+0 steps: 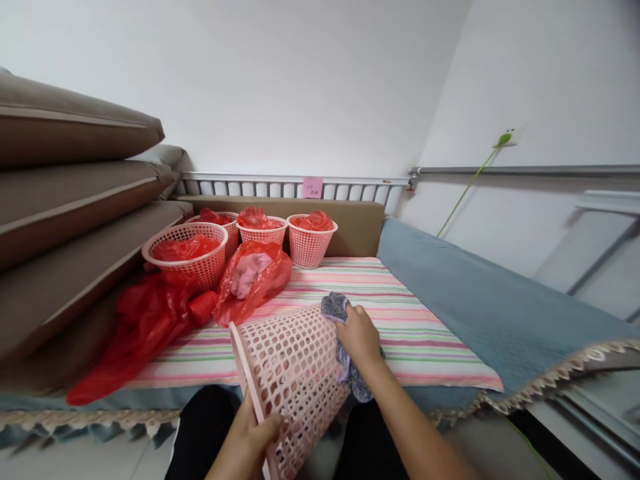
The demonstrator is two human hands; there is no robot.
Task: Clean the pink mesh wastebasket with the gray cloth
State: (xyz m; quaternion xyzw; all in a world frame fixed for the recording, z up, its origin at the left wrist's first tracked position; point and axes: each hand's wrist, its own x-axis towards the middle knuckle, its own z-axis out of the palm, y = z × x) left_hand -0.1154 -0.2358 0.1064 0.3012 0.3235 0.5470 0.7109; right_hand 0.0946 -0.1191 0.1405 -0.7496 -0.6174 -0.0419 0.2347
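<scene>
1. Basket (295,367): lower centre of frame, tipped on its side; mouth faces left, base right; long axis rises slightly rightward.
2. Left hand (257,428): fingers closed on basket at its mouth.
3. Right hand (359,333): fingers closed on cloth (356,381), at basket's base end.
4. Red bag (276,275): on striped sheet (405,333).

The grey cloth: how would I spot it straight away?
Find the striped sheet; at its front edge, a pink basket is held tilted. The right hand holds the grey cloth at that basket's base end. Unlike the shiny red bags farther back, it looks fuzzy and has purple edging.
</scene>
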